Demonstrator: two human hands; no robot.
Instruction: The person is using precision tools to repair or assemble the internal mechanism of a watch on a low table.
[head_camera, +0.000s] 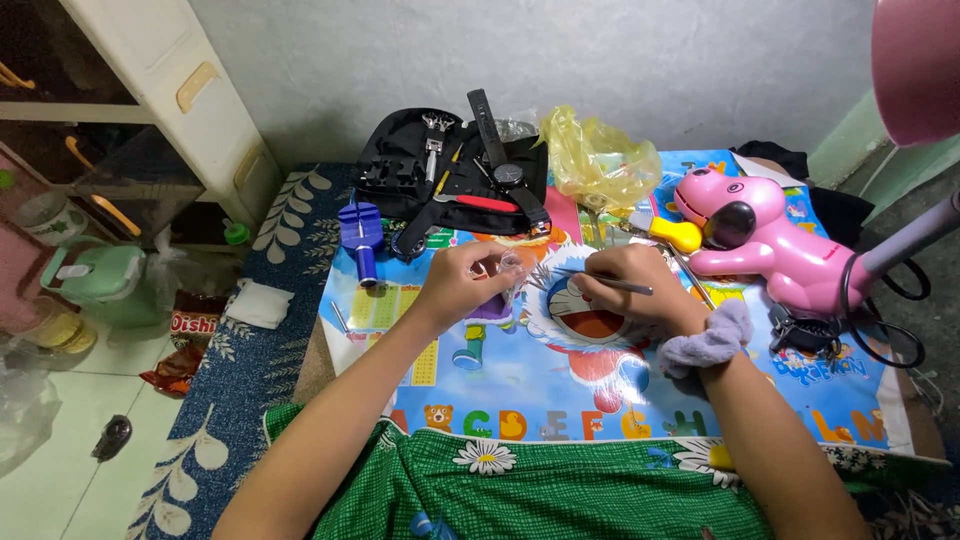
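We see the left hand (470, 275) pinching a small clear plastic bag (508, 270), the right hand (625, 285) gripping thin metal tweezers (600, 281) mid-bench. Open room lies toward the colourful cartoon-print bench (560, 385) near edge; a black fabric tool pouch (455, 165) holds tools behind.

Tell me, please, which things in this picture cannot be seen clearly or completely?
Head view, the only one:
- The small clear thing in the left hand: fingers cover it and it is too small to identify.
- The tip of the thin metal tool in the right hand: hidden behind the fingers.
- The pink lamp shade: cut off by the top right edge.
- The tools on the black pouch: too small to tell apart.
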